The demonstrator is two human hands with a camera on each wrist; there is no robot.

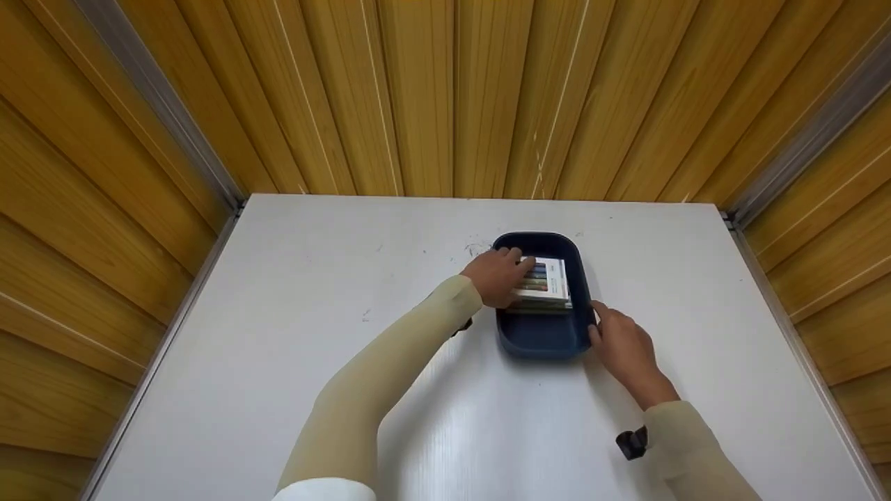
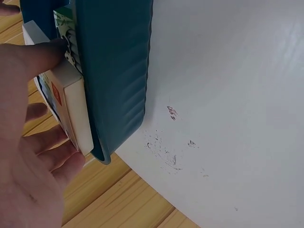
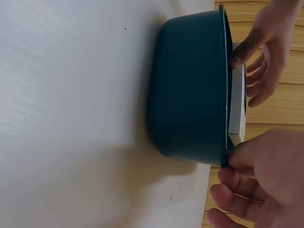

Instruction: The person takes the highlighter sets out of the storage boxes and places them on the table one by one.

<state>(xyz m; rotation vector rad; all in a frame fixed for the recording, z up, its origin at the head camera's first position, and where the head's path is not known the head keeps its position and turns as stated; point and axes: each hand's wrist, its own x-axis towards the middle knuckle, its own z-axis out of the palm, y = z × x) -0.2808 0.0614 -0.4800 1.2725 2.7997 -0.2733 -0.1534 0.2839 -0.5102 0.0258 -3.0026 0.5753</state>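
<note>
A dark blue plastic bin with rounded corners stands on the white table. My left hand reaches over its left side and grips a flat white box with coloured stripes printed on its face. In the left wrist view the thumb lies along one edge of this white box and the fingertips along the opposite edge. Under it in the bin shows a green box with a leafy, black-and-white print, mostly hidden. My right hand pinches the bin's rim at the near right, thumb and forefinger on the edge.
The white table reaches out on all sides of the bin and bears small dark scuff marks. Wood-patterned panels rise behind it and at both sides, with grey metal posts at the corners.
</note>
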